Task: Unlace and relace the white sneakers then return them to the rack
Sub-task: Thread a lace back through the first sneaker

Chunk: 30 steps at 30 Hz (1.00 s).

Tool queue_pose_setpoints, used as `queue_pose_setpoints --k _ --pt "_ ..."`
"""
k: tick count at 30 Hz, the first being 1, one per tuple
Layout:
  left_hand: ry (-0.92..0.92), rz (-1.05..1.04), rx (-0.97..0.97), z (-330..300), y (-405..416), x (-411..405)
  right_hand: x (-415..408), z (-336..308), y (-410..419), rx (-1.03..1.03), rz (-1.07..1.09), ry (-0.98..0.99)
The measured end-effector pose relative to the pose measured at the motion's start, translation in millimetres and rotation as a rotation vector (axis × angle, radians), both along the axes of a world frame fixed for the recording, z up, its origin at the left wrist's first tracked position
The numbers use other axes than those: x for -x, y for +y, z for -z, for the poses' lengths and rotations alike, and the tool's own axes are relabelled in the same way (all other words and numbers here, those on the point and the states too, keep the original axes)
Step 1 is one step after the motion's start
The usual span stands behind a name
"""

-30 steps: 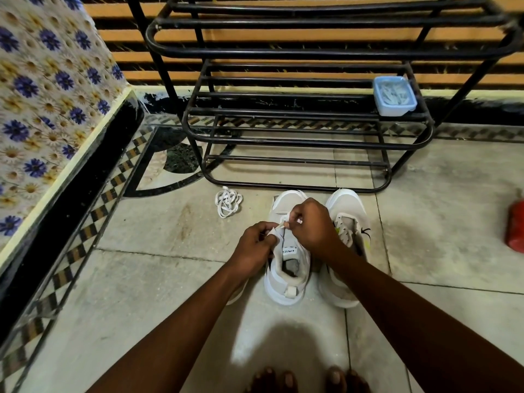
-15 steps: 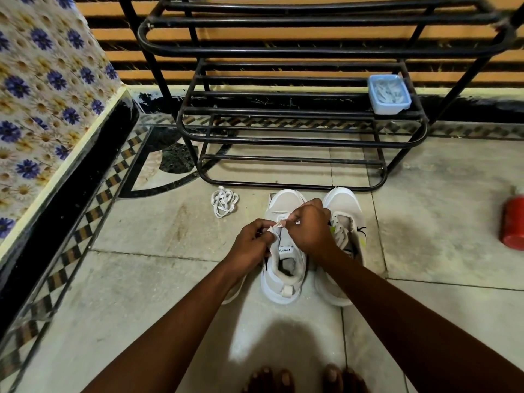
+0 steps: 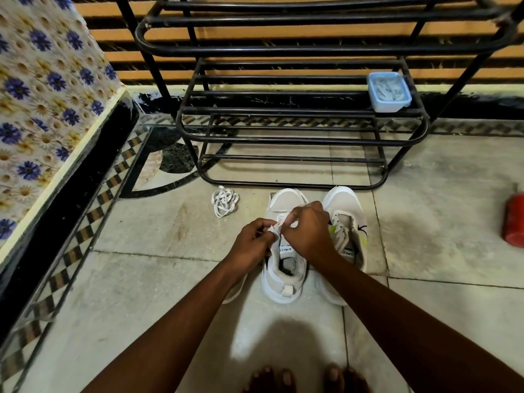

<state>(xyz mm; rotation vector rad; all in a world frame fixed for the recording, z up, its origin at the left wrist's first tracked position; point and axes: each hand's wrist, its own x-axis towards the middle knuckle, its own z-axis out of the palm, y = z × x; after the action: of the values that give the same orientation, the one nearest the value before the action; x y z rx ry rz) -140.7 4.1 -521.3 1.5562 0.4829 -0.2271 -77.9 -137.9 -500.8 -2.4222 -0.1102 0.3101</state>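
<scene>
The left hand (image 3: 251,241) and the right hand (image 3: 307,229) are meeting close together just below the centre of the frame, both with fingers curled, pinching a white lace (image 3: 279,224) over the eyelets of the left sneaker (image 3: 285,268). The left hand's fingertips are nipping the lace at the sneaker's near-left edge; the right hand is gripping it from above, its knuckles covering the tongue. The right sneaker (image 3: 347,222) is standing just beside it, touching, with no lace visible in its eyelets. Both sneakers are sitting on the tiled floor (image 3: 141,279), toes pointing at the black metal rack (image 3: 283,140) above them. A loose lace (image 3: 224,201) is lying bundled left of the sneakers.
</scene>
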Motion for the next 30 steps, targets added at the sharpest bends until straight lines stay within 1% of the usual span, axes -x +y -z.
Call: queue_pose_setpoints --k 2,4,7,11,14,18,21,22,23,25,27,28,29,30 --pt "0.000 -0.001 0.002 1.3 0.6 0.0 7.2 1.2 -9.3 -0.109 0.081 -0.076" --pt "-0.015 -0.004 -0.012 1.1 0.0 -0.1 16.8 2.5 -15.0 -0.165 0.089 -0.158" --pt "-0.053 -0.022 -0.101 1.1 -0.7 -2.8 29.0 1.6 -15.1 -0.164 0.035 -0.248" --pt "-0.142 -0.040 -0.322 0.8 -4.6 -10.4 39.4 4.4 -11.3 -0.108 -0.033 -0.346" --pt "-0.180 -0.041 -0.472 -1.5 -11.3 -15.5 46.9 9.6 -12.9 -0.085 -0.066 -0.337" --pt "-0.231 -0.001 -0.584 -6.3 -11.6 -19.7 49.3 14.3 -15.1 -0.029 -0.106 -0.303" --pt "-0.336 -0.004 -0.720 -24.4 -6.8 -21.1 49.0 14.1 -14.8 0.032 -0.116 -0.262" --pt "-0.398 -0.026 -0.732 -33.4 -4.3 -21.7 49.1 14.0 -14.4 0.041 -0.114 -0.254" --pt "-0.463 -0.059 -0.691 -42.9 -1.5 -23.1 49.0 13.7 -14.0 0.051 -0.113 -0.247" --pt "-0.556 -0.149 -0.504 -61.8 3.7 -27.8 48.6 12.7 -13.2 0.082 -0.117 -0.229" --pt "-0.571 -0.225 -0.308 -75.8 9.7 -34.7 47.3 13.1 -13.4 0.124 -0.117 -0.212" --pt "-0.577 -0.245 -0.281 -80.5 13.8 -37.7 46.7 14.0 -13.5 0.140 -0.118 -0.205" --pt "-0.599 -0.235 -0.347 -83.8 20.8 -41.2 46.4 13.9 -13.3 0.155 -0.123 -0.202" --pt "-0.634 -0.173 -0.479 -83.8 29.2 -44.7 46.1 14.0 -12.6 0.173 -0.133 -0.199"
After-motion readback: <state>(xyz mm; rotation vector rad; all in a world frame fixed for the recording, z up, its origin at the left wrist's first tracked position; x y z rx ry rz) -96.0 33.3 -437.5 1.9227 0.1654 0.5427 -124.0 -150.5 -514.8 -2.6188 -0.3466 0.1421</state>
